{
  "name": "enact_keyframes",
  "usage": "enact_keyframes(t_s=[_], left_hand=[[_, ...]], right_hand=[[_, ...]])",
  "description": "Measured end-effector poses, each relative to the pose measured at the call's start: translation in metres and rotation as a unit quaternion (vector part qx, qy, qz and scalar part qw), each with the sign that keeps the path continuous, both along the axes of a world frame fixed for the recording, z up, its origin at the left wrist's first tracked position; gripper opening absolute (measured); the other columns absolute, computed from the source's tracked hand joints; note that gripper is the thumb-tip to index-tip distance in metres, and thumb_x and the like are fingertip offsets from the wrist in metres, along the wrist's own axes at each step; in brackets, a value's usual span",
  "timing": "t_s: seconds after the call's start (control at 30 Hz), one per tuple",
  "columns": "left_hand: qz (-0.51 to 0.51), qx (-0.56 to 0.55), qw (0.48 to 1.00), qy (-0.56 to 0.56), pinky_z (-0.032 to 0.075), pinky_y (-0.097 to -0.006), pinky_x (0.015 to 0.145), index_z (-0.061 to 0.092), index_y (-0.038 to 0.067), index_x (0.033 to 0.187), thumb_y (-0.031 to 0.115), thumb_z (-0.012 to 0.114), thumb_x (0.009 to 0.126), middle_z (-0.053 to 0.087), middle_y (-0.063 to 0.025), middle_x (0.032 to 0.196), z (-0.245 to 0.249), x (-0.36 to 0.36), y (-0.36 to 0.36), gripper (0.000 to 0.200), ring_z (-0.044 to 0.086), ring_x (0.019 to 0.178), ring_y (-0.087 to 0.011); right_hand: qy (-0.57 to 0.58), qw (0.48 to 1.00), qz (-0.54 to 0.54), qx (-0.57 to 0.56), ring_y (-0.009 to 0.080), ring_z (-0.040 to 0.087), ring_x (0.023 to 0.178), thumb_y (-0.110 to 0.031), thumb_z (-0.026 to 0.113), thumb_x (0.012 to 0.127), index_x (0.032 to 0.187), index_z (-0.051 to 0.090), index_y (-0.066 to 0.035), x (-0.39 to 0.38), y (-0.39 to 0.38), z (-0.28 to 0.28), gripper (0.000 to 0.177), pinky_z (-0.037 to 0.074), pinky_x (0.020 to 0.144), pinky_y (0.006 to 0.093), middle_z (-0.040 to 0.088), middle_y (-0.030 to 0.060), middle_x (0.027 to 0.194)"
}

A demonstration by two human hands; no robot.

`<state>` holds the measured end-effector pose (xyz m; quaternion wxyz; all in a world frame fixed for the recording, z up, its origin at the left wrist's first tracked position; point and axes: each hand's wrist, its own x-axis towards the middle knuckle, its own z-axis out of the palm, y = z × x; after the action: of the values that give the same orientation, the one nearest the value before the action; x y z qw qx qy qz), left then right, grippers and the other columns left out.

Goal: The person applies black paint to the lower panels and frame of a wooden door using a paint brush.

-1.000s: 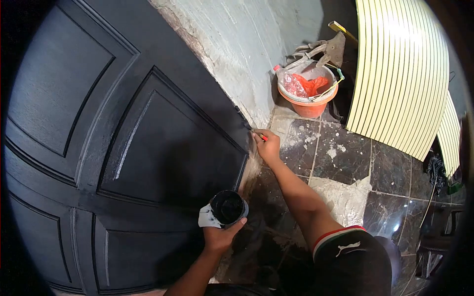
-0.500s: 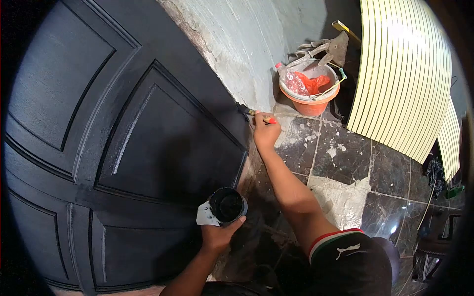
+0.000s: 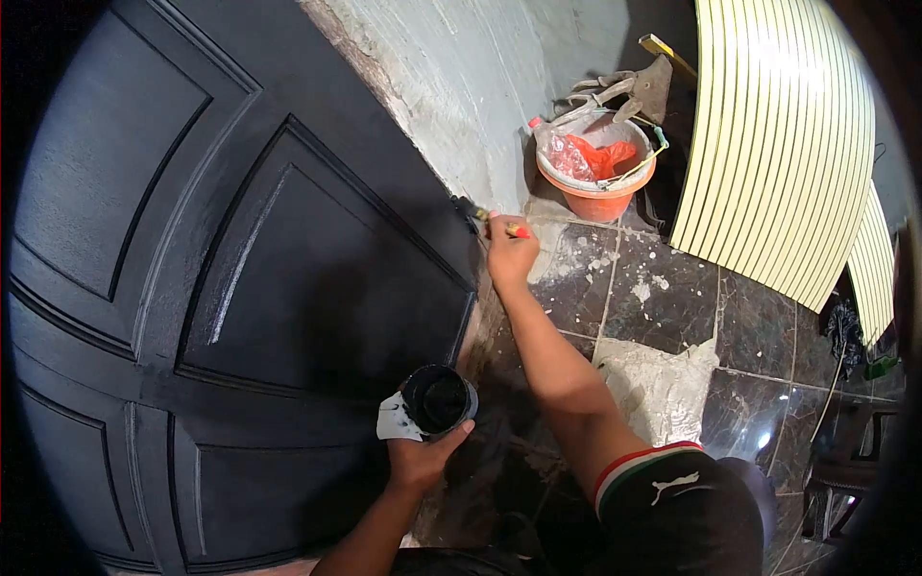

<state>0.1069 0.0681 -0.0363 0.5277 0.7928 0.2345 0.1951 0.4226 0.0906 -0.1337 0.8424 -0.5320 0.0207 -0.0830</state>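
My right hand [image 3: 512,252] is closed round the handle of a paintbrush [image 3: 482,213], its dark bristles at the edge of the black panelled door [image 3: 384,240], beside the rough wall. Red paint or plastic marks the handle's end. Lower down, my left hand [image 3: 423,461] grips a cup of black paint [image 3: 440,399] from below, thumb along its right side. Black paint coats the cup's inside, and a white piece with black smears [image 3: 396,420] sticks out at its left. The cup is held in front of the door's lower panels.
An orange bucket [image 3: 600,204] with a plastic bottle and red plastic stands by the grey wall [image 3: 471,86]. Cream striped panels [image 3: 778,144] lean at the right. A whitish sack [image 3: 663,389] lies on the dark, paint-spotted tiles [image 3: 663,307]. Dark furniture [image 3: 855,470] stands lower right.
The whole view has shifted slightly, so the door and bucket appear a little farther left. The brush stays at the door's edge, and both hands keep their holds.
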Motion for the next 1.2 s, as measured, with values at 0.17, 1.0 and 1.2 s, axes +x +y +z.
enact_keyframes(t_s=[0.17,1.0,1.2], left_hand=[[-0.002,0.022,1.000,0.003,0.053,-0.0359,0.101,0.062,-0.002,0.124,0.004,0.093,0.075,0.068,-0.0101,0.118,0.002,0.000,0.002,0.058,0.067,0.110,-0.0206],[-0.022,-0.004,1.000,0.018,0.053,-0.0366,0.102,0.062,-0.001,0.127,0.003,0.090,0.078,0.068,-0.0103,0.122,0.006,0.000,-0.001,0.056,0.067,0.113,-0.0209],[-0.026,0.020,0.999,0.020,0.051,-0.0399,0.105,0.063,-0.001,0.129,0.009,0.089,0.083,0.069,-0.0118,0.126,0.001,-0.003,0.003,0.054,0.067,0.117,-0.0246]], right_hand=[[-0.040,0.997,0.047,-0.044,0.0141,0.067,0.070,-0.013,0.076,0.094,0.087,0.074,0.002,-0.004,0.000,-0.013,0.017,0.052,0.068,0.0304,0.074,0.0088,0.075],[0.177,0.962,0.061,0.198,0.0182,0.067,0.057,-0.015,0.074,0.097,0.079,0.065,0.002,0.036,-0.001,-0.002,0.027,0.054,0.055,0.0296,0.071,0.0113,0.069],[0.187,0.981,0.014,0.058,0.0193,0.064,0.050,-0.018,0.074,0.097,0.070,0.065,0.003,0.027,0.007,-0.081,0.035,0.052,0.052,0.0333,0.070,0.0127,0.064]])
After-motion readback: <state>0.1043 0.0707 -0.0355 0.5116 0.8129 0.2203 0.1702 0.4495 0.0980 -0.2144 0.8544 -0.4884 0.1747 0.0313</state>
